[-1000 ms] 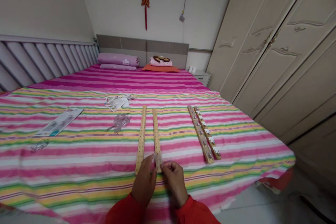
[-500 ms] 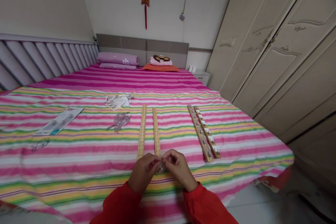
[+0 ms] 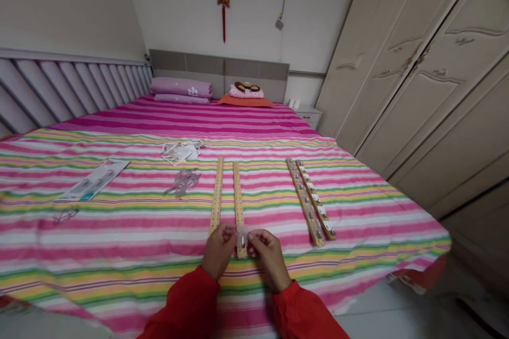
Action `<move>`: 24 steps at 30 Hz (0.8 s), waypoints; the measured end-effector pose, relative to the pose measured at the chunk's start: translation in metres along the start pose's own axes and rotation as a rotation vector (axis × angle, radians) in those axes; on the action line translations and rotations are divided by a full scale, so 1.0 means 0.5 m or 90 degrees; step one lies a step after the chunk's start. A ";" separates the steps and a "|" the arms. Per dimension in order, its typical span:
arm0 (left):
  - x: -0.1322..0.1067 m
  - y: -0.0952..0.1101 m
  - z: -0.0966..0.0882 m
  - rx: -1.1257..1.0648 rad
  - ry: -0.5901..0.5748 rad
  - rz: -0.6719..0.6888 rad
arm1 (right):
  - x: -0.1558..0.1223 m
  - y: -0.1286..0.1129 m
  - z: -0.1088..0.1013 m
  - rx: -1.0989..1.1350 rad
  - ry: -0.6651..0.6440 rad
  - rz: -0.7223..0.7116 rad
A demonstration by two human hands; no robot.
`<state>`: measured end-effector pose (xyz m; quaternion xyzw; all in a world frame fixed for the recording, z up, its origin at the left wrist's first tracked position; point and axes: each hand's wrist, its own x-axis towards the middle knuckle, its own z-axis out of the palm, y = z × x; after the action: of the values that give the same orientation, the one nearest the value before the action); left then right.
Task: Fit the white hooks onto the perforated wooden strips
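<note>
Between the fingertips of my left hand point(image 3: 220, 246) and my right hand point(image 3: 268, 254) is a small clear adhesive hook point(image 3: 242, 235) with a metal hook on its face. Both hands are closed, pinching its opposite edges. It is over the near end of a perforated wooden strip point(image 3: 238, 196); I cannot tell whether it touches the wood. A second perforated strip point(image 3: 217, 190) lies just to the left, its near end hidden by my left hand.
Two strips on the right carry rows of hooks, one with clear hooks point(image 3: 304, 198) and one with white hooks point(image 3: 316, 198). Leftward lie loose clear hooks point(image 3: 186, 180), paper scraps point(image 3: 178, 152), a packaged card point(image 3: 94, 180) and metal rings point(image 3: 66, 214). The bed's right edge point(image 3: 397, 275) drops to the floor.
My hands have moved slightly apart, and the clear hook between them now faces up and shows fully over the strip's near end. The view has shifted slightly.
</note>
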<state>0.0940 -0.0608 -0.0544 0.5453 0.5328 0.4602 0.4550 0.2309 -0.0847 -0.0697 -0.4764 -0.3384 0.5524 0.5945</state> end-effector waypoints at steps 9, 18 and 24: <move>0.000 -0.025 0.009 0.150 -0.007 0.045 | 0.007 0.025 0.008 0.014 0.034 0.010; 0.010 -0.045 0.010 0.252 0.005 0.073 | 0.013 0.046 0.007 0.013 0.049 0.004; 0.012 -0.060 0.013 0.328 0.002 0.102 | 0.014 0.046 0.011 0.003 0.038 0.016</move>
<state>0.0954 -0.0542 -0.0849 0.6830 0.5881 0.3447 0.2624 0.2194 -0.0783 -0.0904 -0.4954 -0.3129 0.5459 0.5989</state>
